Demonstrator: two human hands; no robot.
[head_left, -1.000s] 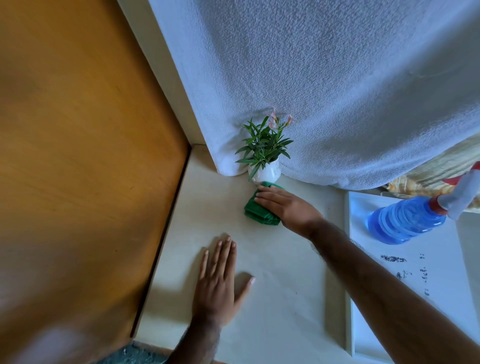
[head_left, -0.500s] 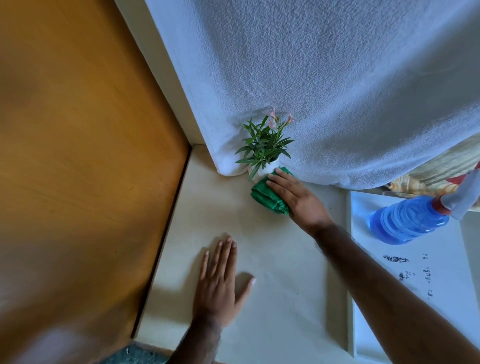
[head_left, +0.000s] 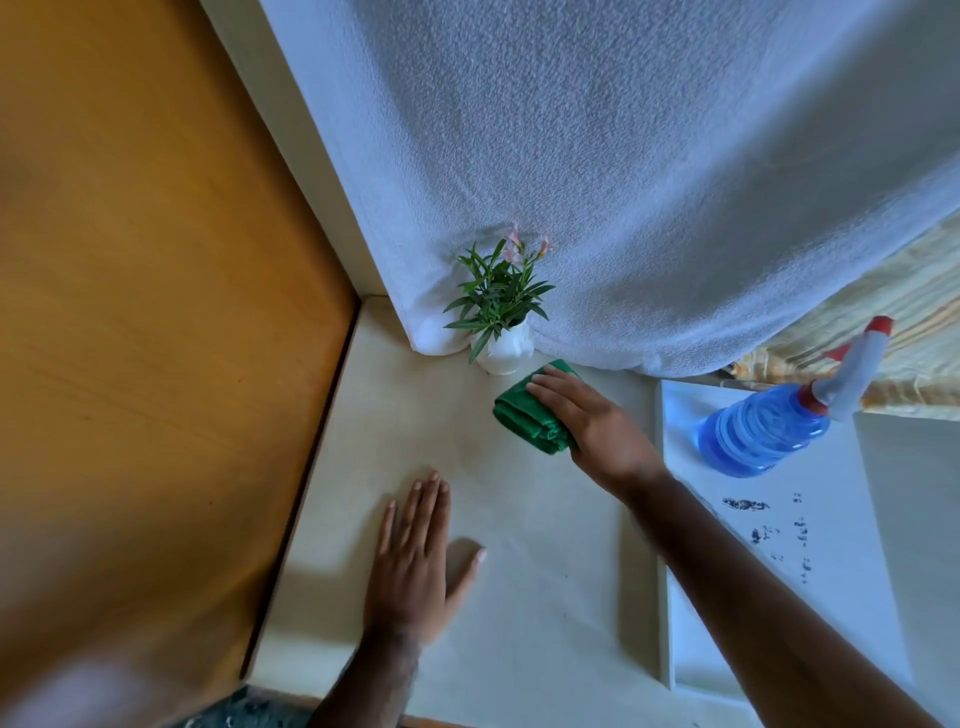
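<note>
A folded green cloth (head_left: 522, 413) lies on the cream tabletop (head_left: 519, 597), just right of a small white vase (head_left: 506, 351) with a green plant. My right hand (head_left: 592, 423) presses flat on the cloth with straight fingers, covering its right half. My left hand (head_left: 415, 561) rests flat on the tabletop nearer to me, fingers straight and thumb spread, holding nothing.
A white towel (head_left: 623, 182) hangs down behind the vase. A wooden panel (head_left: 156, 312) borders the table on the left. At the right, a blue spray bottle (head_left: 769, 431) stands on a white tray (head_left: 810, 597) with dark specks.
My right hand has slid the green cloth from in front of the vase to its right side and slightly back toward me. My left hand has stayed put.
</note>
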